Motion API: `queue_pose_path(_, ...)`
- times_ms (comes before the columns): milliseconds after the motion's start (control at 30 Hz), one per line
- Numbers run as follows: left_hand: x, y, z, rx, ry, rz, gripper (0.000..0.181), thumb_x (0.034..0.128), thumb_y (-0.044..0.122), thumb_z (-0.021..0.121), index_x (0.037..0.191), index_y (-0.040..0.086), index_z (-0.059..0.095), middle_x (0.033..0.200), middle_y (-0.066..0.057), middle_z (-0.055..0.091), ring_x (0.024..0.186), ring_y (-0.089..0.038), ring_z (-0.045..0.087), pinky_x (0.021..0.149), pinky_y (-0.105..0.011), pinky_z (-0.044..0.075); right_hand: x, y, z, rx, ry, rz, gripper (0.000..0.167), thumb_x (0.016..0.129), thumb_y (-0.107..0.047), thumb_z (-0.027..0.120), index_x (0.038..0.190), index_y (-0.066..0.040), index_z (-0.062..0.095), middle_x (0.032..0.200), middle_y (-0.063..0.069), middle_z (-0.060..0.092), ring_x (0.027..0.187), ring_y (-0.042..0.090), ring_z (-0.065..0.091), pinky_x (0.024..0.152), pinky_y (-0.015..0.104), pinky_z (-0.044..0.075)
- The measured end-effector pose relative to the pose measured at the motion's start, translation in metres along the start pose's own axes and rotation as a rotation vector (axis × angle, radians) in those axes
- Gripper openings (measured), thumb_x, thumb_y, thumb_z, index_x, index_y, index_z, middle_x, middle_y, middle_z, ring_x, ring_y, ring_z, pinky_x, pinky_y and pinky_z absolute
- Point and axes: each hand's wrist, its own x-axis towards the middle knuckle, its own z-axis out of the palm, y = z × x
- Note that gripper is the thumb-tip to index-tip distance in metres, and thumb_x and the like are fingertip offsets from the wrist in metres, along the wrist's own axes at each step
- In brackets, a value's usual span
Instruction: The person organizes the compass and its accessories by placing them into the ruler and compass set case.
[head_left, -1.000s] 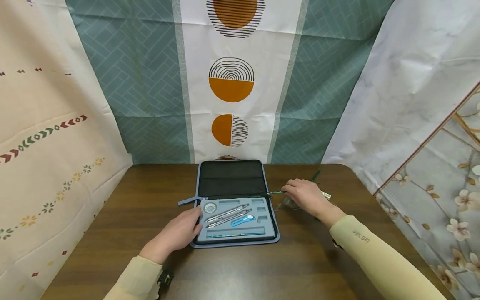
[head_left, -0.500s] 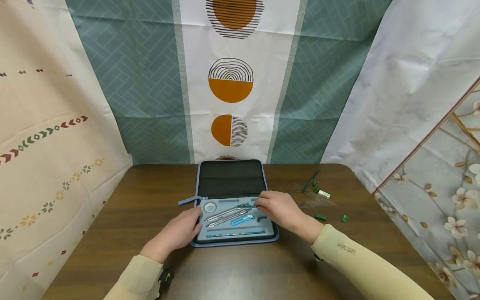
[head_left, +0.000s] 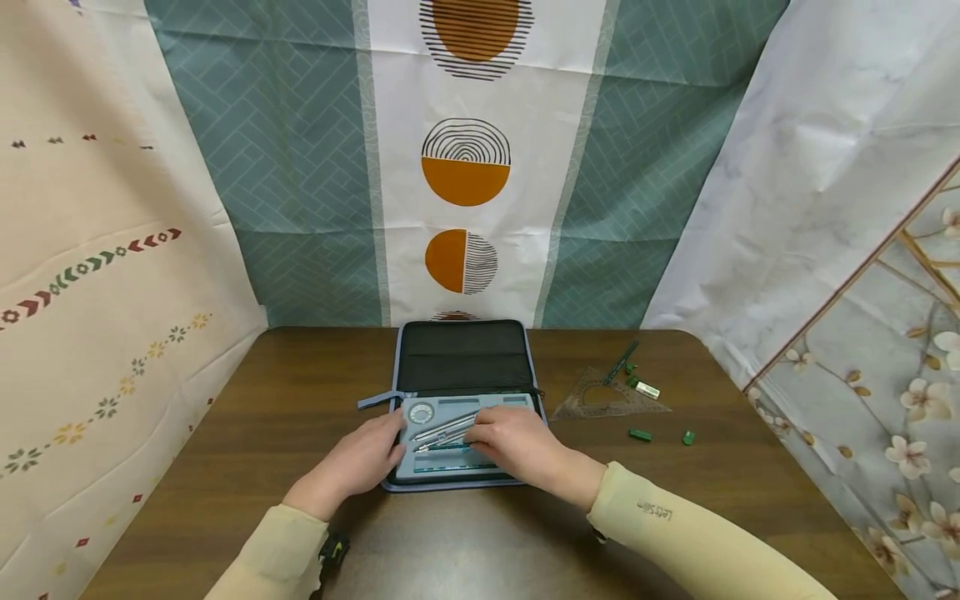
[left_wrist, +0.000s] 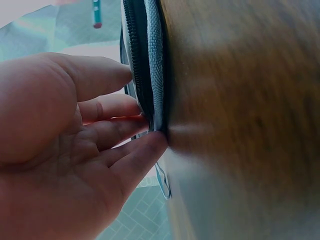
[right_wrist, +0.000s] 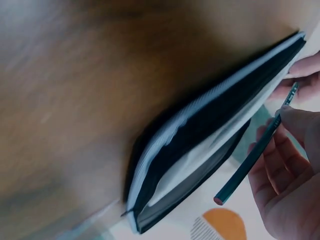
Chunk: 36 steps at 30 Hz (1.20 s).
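Observation:
An unzipped case (head_left: 462,358) lies open, its grey tray (head_left: 442,406) holding a round dial (head_left: 421,413), silver compasses (head_left: 450,423) and a green pencil in the front slot. My left hand (head_left: 363,458) rests on the case's left edge; in the left wrist view the left hand's (left_wrist: 85,120) fingers touch the zipper rim (left_wrist: 155,60). Above the tray my right hand (head_left: 517,442) pinches a green pencil, hiding the blue cutter. The right wrist view shows this pencil (right_wrist: 245,162) between thumb and fingers of the right hand (right_wrist: 290,175).
Right of the case on the wooden table (head_left: 285,400) lie a clear set square (head_left: 577,405), a dark green pencil (head_left: 622,362), a white-and-green eraser (head_left: 647,390) and small green pieces (head_left: 640,435). Patterned cloths (head_left: 307,167) hang behind and at both sides.
My right hand has moved left from beside the case to over the tray, carrying the pencil. The left hand has stayed on the left edge.

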Motion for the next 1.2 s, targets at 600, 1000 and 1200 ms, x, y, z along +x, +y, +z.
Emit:
queue_pose_path(600,-0.001,0.002,-0.002,-0.011,-0.022,-0.017,0.046,0.1085,0.011,0.070,0.148,-0.010,0.060,0.162,-0.033,0.049,0.150,-0.047,0.050,0.122,-0.061,0.042,0.009,-0.014,0.013,-0.009,-0.074,0.007,0.009,0.098,-0.021,0.087,0.107,-0.023,0.084,0.099,-0.009,0.073,0.094,0.010,0.072,0.081,0.029,0.062)
queue_pose_path(1000,0.001,0.001,-0.002,-0.005,-0.032,-0.046,0.046,0.1093,0.014,0.070,0.149,-0.007,0.060,0.164,-0.031,0.048,0.151,-0.046,0.049,0.123,-0.062,0.041,0.012,-0.016,0.017,0.052,-0.132,0.054,0.006,0.101,-0.022,0.085,0.106,-0.025,0.084,0.103,-0.011,0.074,0.097,0.007,0.072,0.084,0.028,0.061)
queue_pose_path(1200,0.002,0.000,-0.002,-0.008,-0.033,-0.035,0.046,0.1093,0.014,0.069,0.149,-0.008,0.060,0.163,-0.032,0.049,0.151,-0.046,0.049,0.123,-0.062,0.042,0.011,-0.016,0.017,0.047,-0.115,0.038,0.006,0.100,-0.022,0.085,0.105,-0.024,0.084,0.101,-0.010,0.073,0.095,0.008,0.072,0.079,0.028,0.060)
